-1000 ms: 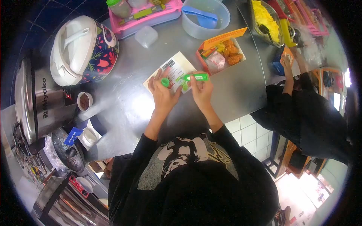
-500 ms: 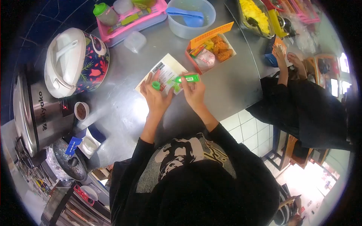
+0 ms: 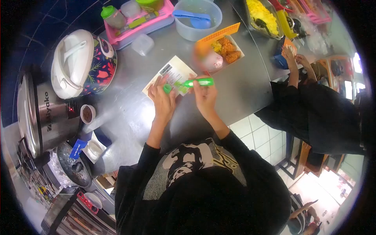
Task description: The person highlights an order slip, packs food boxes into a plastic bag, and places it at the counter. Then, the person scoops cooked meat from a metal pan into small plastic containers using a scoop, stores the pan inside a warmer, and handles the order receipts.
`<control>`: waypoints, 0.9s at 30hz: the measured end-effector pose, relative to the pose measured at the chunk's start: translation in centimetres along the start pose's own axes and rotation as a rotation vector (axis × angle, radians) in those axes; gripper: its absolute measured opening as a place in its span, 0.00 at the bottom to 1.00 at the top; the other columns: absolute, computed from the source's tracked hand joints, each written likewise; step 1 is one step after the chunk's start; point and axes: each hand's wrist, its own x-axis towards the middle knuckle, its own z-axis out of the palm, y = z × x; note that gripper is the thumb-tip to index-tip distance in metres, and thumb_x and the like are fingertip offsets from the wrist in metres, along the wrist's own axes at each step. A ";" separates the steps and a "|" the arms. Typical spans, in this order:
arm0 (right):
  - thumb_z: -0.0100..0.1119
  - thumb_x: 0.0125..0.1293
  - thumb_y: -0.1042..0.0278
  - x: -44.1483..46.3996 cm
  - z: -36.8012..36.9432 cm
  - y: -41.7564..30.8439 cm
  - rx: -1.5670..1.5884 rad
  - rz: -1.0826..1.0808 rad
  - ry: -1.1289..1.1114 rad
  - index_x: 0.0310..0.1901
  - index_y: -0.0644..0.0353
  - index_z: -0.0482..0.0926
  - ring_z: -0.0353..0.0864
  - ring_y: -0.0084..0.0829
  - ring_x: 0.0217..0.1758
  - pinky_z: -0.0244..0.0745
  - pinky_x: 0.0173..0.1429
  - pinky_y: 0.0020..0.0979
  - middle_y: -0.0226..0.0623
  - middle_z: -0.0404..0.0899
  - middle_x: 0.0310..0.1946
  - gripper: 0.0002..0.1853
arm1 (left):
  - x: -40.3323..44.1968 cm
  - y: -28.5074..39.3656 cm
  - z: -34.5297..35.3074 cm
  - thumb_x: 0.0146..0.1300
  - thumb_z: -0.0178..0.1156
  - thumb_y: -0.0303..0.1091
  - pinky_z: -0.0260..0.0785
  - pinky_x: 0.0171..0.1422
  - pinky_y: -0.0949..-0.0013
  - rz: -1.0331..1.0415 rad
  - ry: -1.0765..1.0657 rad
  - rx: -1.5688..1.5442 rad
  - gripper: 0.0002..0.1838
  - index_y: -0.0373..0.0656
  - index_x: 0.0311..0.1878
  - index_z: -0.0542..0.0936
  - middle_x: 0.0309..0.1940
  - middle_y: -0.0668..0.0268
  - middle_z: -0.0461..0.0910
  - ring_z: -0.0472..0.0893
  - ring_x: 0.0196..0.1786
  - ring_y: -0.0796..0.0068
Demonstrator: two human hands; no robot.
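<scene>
A green highlighter (image 3: 202, 82) is held in my right hand (image 3: 206, 98), its tip touching or just over a white printed slip (image 3: 175, 74) that shows green marks. The slip lies on a cream paper (image 3: 177, 62) on the steel counter. My left hand (image 3: 163, 103) rests on the left part of the papers, its fingers closed around the highlighter's green cap (image 3: 167, 88). Beyond my hands stands an open orange food box (image 3: 216, 35) with fried chicken (image 3: 228, 49) and a white wrapped bundle (image 3: 213, 62).
At left stand a floral rice cooker (image 3: 102, 68), a steel cooker (image 3: 56, 109) and a small brown-filled cup (image 3: 87, 114). Behind are a pink tray (image 3: 115, 38), a clear tub (image 3: 187, 31) and a yellow-food container (image 3: 261, 15). A co-worker's hands (image 3: 291, 58) work at right.
The highlighter has turned nearer to level while my right hand moved slightly right. My left hand keeps hold of the cap. The whole view has shifted a little.
</scene>
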 end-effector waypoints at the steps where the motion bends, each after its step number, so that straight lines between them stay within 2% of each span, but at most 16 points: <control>1: 0.54 0.66 0.77 -0.3 0.1 -1.7 0.141 0.036 -0.007 0.44 0.67 0.71 0.79 0.24 0.34 0.76 0.33 0.23 0.41 0.79 0.37 0.06 | -0.2 0.5 -0.6 0.56 0.63 0.32 0.39 0.70 0.44 -0.004 0.007 0.005 0.27 0.37 0.55 0.63 0.61 0.61 0.70 0.64 0.66 0.56; 2: 0.53 0.67 0.77 -0.8 0.2 -3.0 0.281 0.074 -0.012 0.44 0.67 0.70 0.78 0.24 0.32 0.75 0.33 0.23 0.42 0.79 0.37 0.06 | -0.6 1.2 -1.3 0.58 0.61 0.33 0.38 0.70 0.44 -0.004 -0.032 0.035 0.23 0.39 0.54 0.65 0.59 0.62 0.71 0.66 0.64 0.58; 3: 0.53 0.67 0.77 -1.3 0.3 -4.0 0.287 0.072 -0.018 0.44 0.67 0.70 0.78 0.24 0.32 0.75 0.33 0.23 0.42 0.79 0.37 0.06 | -0.8 1.9 -1.9 0.60 0.58 0.34 0.37 0.70 0.44 0.000 -0.068 0.065 0.19 0.40 0.53 0.67 0.56 0.63 0.72 0.67 0.62 0.61; 8: 0.54 0.67 0.77 -3.1 -0.2 -5.3 0.258 0.109 -0.168 0.45 0.67 0.70 0.76 0.22 0.30 0.74 0.34 0.22 0.41 0.79 0.37 0.07 | -2.9 4.1 -3.6 0.59 0.59 0.34 0.39 0.67 0.44 0.066 -0.068 0.083 0.16 0.42 0.49 0.70 0.48 0.66 0.74 0.71 0.56 0.66; 12: 0.54 0.66 0.78 -4.1 -1.7 -6.6 0.249 0.112 -0.145 0.45 0.67 0.70 0.76 0.21 0.29 0.73 0.34 0.21 0.40 0.79 0.37 0.08 | -4.3 4.9 -4.3 0.58 0.60 0.34 0.43 0.65 0.45 0.107 -0.120 0.119 0.15 0.42 0.46 0.71 0.42 0.69 0.75 0.73 0.51 0.68; 17: 0.56 0.65 0.79 -6.6 -4.0 -5.9 0.167 0.180 -0.178 0.44 0.68 0.73 0.76 0.20 0.32 0.74 0.36 0.22 0.41 0.80 0.39 0.08 | -5.4 6.7 -3.0 0.58 0.60 0.33 0.43 0.64 0.45 0.186 -0.201 0.105 0.14 0.41 0.45 0.71 0.40 0.68 0.75 0.74 0.48 0.68; 19: 0.57 0.64 0.79 -7.2 -5.1 -6.3 0.171 0.176 -0.185 0.45 0.68 0.73 0.77 0.20 0.33 0.74 0.37 0.22 0.41 0.80 0.40 0.08 | -5.8 7.2 -2.2 0.58 0.60 0.33 0.44 0.63 0.44 0.156 -0.328 0.099 0.14 0.40 0.45 0.70 0.40 0.67 0.75 0.74 0.48 0.69; 21: 0.57 0.64 0.80 -6.9 -6.6 -7.1 0.180 0.177 -0.202 0.45 0.68 0.74 0.77 0.20 0.34 0.74 0.37 0.22 0.41 0.80 0.40 0.09 | -5.8 8.0 -2.0 0.58 0.60 0.32 0.44 0.63 0.45 0.172 -0.366 0.061 0.16 0.39 0.47 0.69 0.42 0.65 0.75 0.74 0.49 0.67; 23: 0.57 0.64 0.78 -5.6 -8.5 -8.8 0.088 0.177 -0.332 0.46 0.67 0.75 0.77 0.20 0.34 0.74 0.38 0.22 0.39 0.80 0.39 0.09 | -4.9 9.6 -1.9 0.57 0.60 0.32 0.45 0.63 0.46 0.179 -0.402 0.032 0.17 0.38 0.49 0.69 0.44 0.63 0.75 0.73 0.51 0.65; 25: 0.58 0.65 0.73 -2.9 -10.6 -8.6 -0.047 0.090 -0.244 0.45 0.66 0.75 0.78 0.18 0.34 0.74 0.37 0.22 0.36 0.81 0.36 0.09 | -2.0 11.8 -1.5 0.59 0.61 0.34 0.48 0.64 0.51 0.194 -0.305 -0.121 0.24 0.36 0.57 0.66 0.51 0.54 0.71 0.70 0.55 0.58; 26: 0.58 0.66 0.71 -0.7 -12.1 -8.0 -0.223 0.120 -0.100 0.44 0.65 0.75 0.78 0.20 0.33 0.74 0.36 0.23 0.37 0.81 0.33 0.09 | -0.3 12.5 -1.1 0.58 0.63 0.33 0.51 0.65 0.53 0.135 -0.272 -0.155 0.30 0.34 0.61 0.63 0.54 0.49 0.68 0.66 0.59 0.55; 27: 0.58 0.66 0.69 1.9 -14.2 -7.1 -0.401 0.148 0.044 0.43 0.65 0.75 0.79 0.21 0.32 0.74 0.36 0.24 0.38 0.81 0.30 0.09 | 1.6 12.2 0.4 0.58 0.63 0.33 0.51 0.65 0.53 0.137 -0.258 -0.150 0.30 0.34 0.61 0.63 0.54 0.49 0.68 0.66 0.59 0.55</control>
